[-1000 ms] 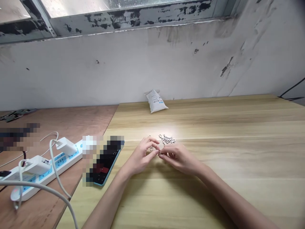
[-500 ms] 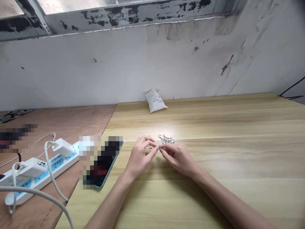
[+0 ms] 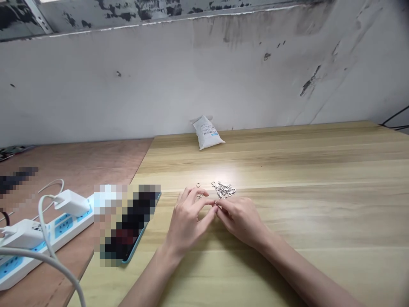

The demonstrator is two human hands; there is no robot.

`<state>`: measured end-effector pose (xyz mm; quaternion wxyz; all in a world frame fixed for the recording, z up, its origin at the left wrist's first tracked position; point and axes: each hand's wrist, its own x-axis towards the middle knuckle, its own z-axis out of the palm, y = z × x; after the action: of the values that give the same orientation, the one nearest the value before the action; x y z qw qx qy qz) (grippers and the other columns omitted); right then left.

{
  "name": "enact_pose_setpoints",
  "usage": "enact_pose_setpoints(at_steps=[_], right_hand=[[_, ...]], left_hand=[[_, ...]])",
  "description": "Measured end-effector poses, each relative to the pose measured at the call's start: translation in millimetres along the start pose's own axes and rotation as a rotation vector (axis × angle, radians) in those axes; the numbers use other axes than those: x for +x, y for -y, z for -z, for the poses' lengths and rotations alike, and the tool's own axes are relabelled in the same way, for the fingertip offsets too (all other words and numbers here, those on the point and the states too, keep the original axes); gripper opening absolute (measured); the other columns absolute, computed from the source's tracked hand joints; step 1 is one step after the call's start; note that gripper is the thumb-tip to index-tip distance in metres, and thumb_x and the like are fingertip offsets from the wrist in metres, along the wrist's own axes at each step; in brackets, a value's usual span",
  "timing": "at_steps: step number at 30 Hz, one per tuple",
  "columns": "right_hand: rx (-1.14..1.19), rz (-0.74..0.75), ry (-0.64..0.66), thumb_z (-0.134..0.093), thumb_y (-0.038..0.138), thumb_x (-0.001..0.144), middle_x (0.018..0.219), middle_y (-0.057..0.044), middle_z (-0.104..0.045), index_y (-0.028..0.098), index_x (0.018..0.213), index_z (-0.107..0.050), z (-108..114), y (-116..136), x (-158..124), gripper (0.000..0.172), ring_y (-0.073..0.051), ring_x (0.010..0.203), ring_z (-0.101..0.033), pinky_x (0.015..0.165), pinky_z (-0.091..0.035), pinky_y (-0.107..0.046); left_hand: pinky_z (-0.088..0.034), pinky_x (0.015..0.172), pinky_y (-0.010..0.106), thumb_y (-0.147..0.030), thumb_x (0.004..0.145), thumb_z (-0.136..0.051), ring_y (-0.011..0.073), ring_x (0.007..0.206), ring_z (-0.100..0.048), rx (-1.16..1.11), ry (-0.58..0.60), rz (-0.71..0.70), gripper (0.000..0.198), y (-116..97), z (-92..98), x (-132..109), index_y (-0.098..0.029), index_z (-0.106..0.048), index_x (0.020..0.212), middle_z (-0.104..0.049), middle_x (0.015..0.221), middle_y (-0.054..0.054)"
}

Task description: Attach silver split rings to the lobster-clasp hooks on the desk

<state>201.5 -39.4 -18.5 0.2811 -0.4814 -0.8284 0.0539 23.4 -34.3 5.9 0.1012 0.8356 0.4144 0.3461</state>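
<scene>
My left hand (image 3: 188,219) and my right hand (image 3: 238,217) meet fingertip to fingertip over the light wooden table (image 3: 287,204). Between the pinched fingers sits a tiny silver metal piece (image 3: 215,202), gripped by both hands. Just beyond the fingers lies a small heap of silver clasps and rings (image 3: 223,189). A single loose ring (image 3: 198,185) rests to the left of the heap, near my left hand's fingertips.
A small white packet (image 3: 207,133) leans near the wall at the table's back edge. A phone with a blue case (image 3: 131,230) lies at the table's left edge. On the brown table to the left, a white-and-blue power strip (image 3: 41,226) holds chargers with white cables.
The view has shifted a little, so things sit lower-left in frame. Both hands stay pinched together at the same spot by the heap; fingers have shifted slightly.
</scene>
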Motion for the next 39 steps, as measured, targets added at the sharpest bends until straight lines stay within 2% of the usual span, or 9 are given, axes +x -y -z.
enact_pose_setpoints(at_steps=[7,12,17,27,39], right_hand=[[-0.086,0.088,-0.036,-0.043,0.018,0.093,0.057,-0.002,-0.062,0.017,0.066,-0.060,1.3,3.1,0.8,0.031,-0.010,0.050,-0.049,0.054,-0.025,-0.027],[-0.095,0.113,-0.049,-0.043,0.018,0.095,0.060,-0.002,-0.064,0.017,0.071,-0.059,0.7,5.8,0.6,0.028,-0.011,0.052,-0.052,0.054,-0.026,-0.027],[-0.068,0.130,-0.008,-0.042,0.017,0.095,0.063,-0.003,-0.065,0.017,0.074,-0.059,-0.7,8.5,-2.8,0.027,-0.012,0.052,-0.053,0.052,-0.022,-0.028],[-0.044,0.077,0.003,-0.042,0.020,0.093,0.054,0.000,-0.055,0.019,0.064,-0.051,4.3,2.3,-2.8,0.030,-0.011,0.047,-0.041,0.051,-0.019,-0.028],[-0.124,0.071,-0.002,-0.043,0.017,0.093,0.062,-0.002,-0.063,0.017,0.070,-0.059,0.5,5.1,-3.1,0.028,-0.012,0.053,-0.052,0.053,-0.021,-0.029]], left_hand=[[-0.047,0.084,0.040,-0.019,0.090,-0.056,0.0228,0.101,-0.055,0.019,0.023,0.035,0.014,-2.4,-3.1,-3.1,-0.022,-0.068,0.096,-0.063,0.102,0.005],[-0.047,0.085,0.040,-0.017,0.090,-0.056,0.0232,0.103,-0.054,0.030,0.007,0.046,0.014,-2.7,-2.5,-4.8,-0.022,-0.067,0.095,-0.063,0.104,0.005],[-0.047,0.085,0.039,-0.014,0.089,-0.056,0.0222,0.102,-0.055,0.019,0.010,0.039,0.013,-2.2,-1.4,-3.4,-0.021,-0.066,0.090,-0.063,0.104,0.005],[-0.046,0.088,0.039,-0.019,0.087,-0.059,0.0218,0.101,-0.056,-0.058,-0.044,0.021,0.008,-6.6,-1.3,-1.6,-0.021,-0.067,0.087,-0.062,0.102,0.006],[-0.046,0.089,0.041,-0.015,0.085,-0.059,0.0226,0.103,-0.055,-0.094,-0.006,0.051,0.012,-4.1,-4.7,-3.1,-0.022,-0.068,0.089,-0.062,0.104,0.006]])
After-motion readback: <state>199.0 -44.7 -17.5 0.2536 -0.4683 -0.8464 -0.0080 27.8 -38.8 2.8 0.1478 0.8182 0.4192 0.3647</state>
